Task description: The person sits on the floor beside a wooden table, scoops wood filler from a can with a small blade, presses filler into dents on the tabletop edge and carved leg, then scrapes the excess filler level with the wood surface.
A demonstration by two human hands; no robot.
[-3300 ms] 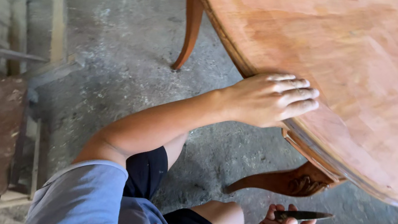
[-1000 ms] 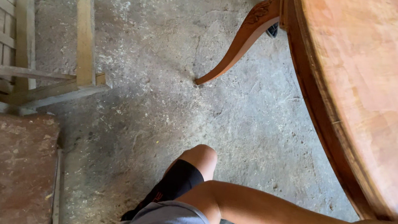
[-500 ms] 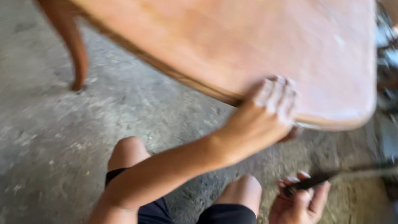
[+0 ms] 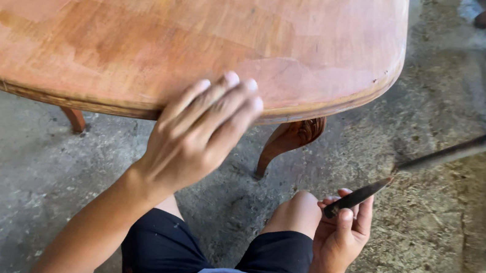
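We hold a slim dark flat metal blade (image 4: 358,197) in our right hand (image 4: 342,235), low in the view, just beside our right knee (image 4: 302,208) and above the floor. The right hand is closed around the near end, thumb pressed along the flat. The long axis of the blade runs diagonally, from the hand upward and to the right, with the free tip pointing away from us toward the far right. A longer dark bar (image 4: 470,146) lies almost in line with the tip; we cannot tell whether the two are touching.

We judge the blade to be stiff, light and thin, with smooth faces that could slip and an edge that may cut. The safe hold is at the near end, as now, with the fingers clear of the edge.

Our left hand (image 4: 200,134) rests palm down on the rim of the large reddish-brown oval wooden worktop (image 4: 144,32), fingers together and extended flat, holding nothing. The surface looks bare and sanded, with a moulded edge. A carved curved wooden leg (image 4: 285,142) stands below the rim, and a second leg (image 4: 75,119) shows further left.

The grey concrete floor (image 4: 15,176) carries pale dust and wood shavings on the right side.
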